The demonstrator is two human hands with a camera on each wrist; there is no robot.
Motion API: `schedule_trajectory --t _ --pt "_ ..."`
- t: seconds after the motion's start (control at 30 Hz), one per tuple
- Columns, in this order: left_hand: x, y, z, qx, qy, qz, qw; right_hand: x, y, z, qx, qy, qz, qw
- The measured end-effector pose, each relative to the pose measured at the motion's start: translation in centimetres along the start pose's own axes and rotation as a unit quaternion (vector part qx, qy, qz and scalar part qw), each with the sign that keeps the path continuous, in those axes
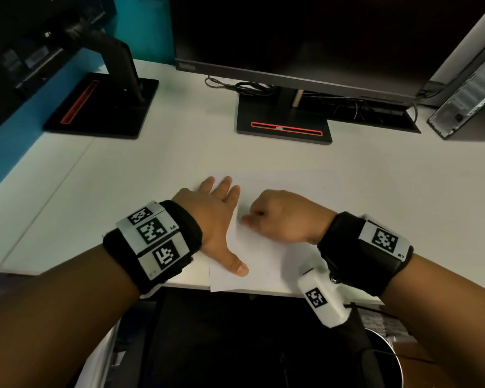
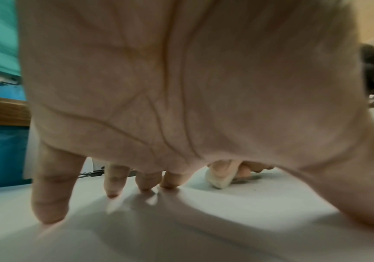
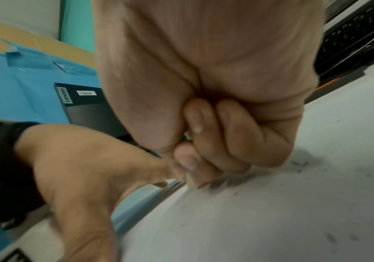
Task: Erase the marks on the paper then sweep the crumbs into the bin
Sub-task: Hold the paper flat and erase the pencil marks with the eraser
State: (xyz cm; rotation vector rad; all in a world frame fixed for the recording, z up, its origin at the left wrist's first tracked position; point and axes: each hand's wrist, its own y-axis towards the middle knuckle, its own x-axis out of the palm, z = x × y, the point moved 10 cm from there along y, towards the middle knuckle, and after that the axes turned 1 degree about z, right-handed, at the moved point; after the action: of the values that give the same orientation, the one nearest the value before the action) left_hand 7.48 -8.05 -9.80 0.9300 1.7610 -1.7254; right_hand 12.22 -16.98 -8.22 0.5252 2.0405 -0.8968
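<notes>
While the paper (image 1: 252, 264) overhangs the desk (image 1: 123, 191) edge, it is pinned by the flat left hand (image 1: 216, 217) — right hand (image 1: 280, 217) fingers clenched on an eraser (image 2: 218, 179).

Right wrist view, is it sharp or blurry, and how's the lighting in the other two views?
Right wrist view: the right hand and the eraser tip are smeared by motion blur. Left wrist view: soft focus up close, the left hand casting a shadow on the paper. Head view: dim, dark at the edges, wide-angle bending.
</notes>
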Motion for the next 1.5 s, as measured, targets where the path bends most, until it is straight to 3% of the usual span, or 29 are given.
schedule_trajectory --t 0.07,0.2,0.37,0.5,0.63,0.8,0.93,1.07,1.23,1.37,1.5 --pt "-0.1 0.1 0.0 0.000 0.004 0.003 1.000 0.2 -0.3 0.5 0.006 0.016 -0.021 1.000" --pt "-0.1 0.0 0.0 0.000 0.001 0.002 1.000 -2.1 -0.5 1.9 0.032 0.001 0.041 0.999" --pt "0.0 0.0 0.0 0.000 0.003 0.001 1.000 0.2 -0.7 1.1 0.007 0.018 -0.022 1.000" --pt "-0.1 -0.1 0.0 -0.002 0.001 -0.005 1.000 -1.7 -0.5 1.7 0.033 0.025 0.033 0.999" --pt "-0.1 0.1 0.0 0.002 0.005 -0.002 1.000 0.3 -0.6 0.4 0.012 0.019 -0.008 1.000" --pt "-0.1 -0.2 0.1 0.001 0.001 -0.003 1.000 -1.7 0.0 1.7 0.040 0.024 0.040 0.998" --pt "0.0 -0.2 0.0 0.004 0.000 -0.002 1.000 0.2 -0.4 0.7 0.013 0.009 -0.011 1.000" --pt "-0.1 -0.3 0.1 0.002 -0.002 -0.003 1.000 -2.8 -0.1 3.2 0.056 0.020 0.065 0.996" --pt "-0.1 -0.2 0.1 0.002 -0.002 -0.006 1.000 0.0 -0.6 2.0 0.018 0.017 -0.027 0.999" --pt "-0.2 -0.2 0.2 0.001 0.001 -0.001 1.000 -2.5 -0.4 3.6 0.047 0.028 0.049 0.997" --pt "0.0 0.0 0.0 0.000 0.000 -0.002 1.000 -0.4 -0.8 2.7 0.019 0.013 -0.016 1.000"
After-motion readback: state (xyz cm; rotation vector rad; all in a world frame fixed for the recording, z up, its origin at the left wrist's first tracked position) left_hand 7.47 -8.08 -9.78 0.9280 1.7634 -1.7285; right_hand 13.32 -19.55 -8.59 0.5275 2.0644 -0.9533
